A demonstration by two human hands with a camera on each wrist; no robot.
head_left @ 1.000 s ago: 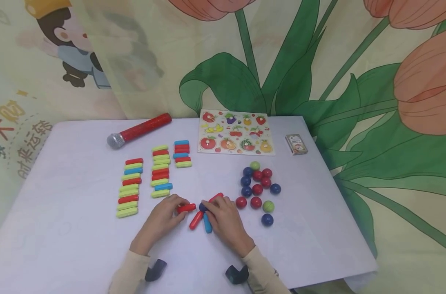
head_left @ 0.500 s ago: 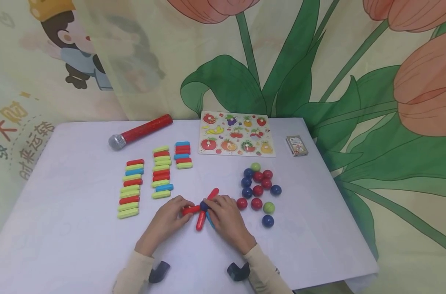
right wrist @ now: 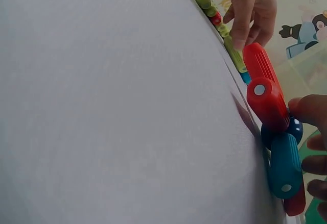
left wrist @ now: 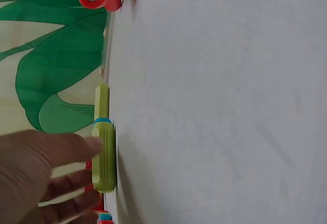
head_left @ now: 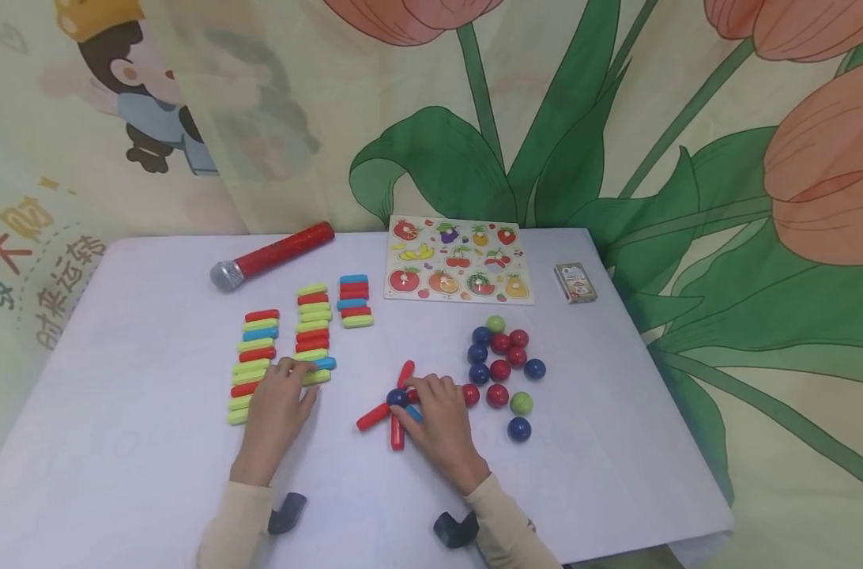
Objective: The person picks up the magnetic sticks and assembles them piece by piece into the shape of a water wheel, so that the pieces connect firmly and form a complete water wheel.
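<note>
A dark blue magnetic ball [head_left: 397, 398] has several red rods and a blue magnetic rod [right wrist: 286, 165] stuck around it like spokes. My right hand [head_left: 442, 431] holds this star by the ball, thumb against it and fingers over its right side, hiding part of the rods. One red rod [head_left: 372, 416] points left and another red rod [head_left: 397, 434] points toward me. My left hand [head_left: 278, 407] reaches over the near end of the middle row, thumb and fingers spread around a yellow-green rod [left wrist: 104, 157], close to a blue rod [head_left: 325, 363].
Rods lie in three rows on the left, including a left row [head_left: 257, 356] partly under my left hand. Several balls [head_left: 499, 370] sit right of the star. Behind are a red microphone [head_left: 282, 249], a fruit puzzle board [head_left: 458, 261] and a small card box [head_left: 575, 283].
My left hand has joined a red rod to the ball's left side, let go and moved left to the middle row. My right hand stays at the ball; the star has turned slightly.
</note>
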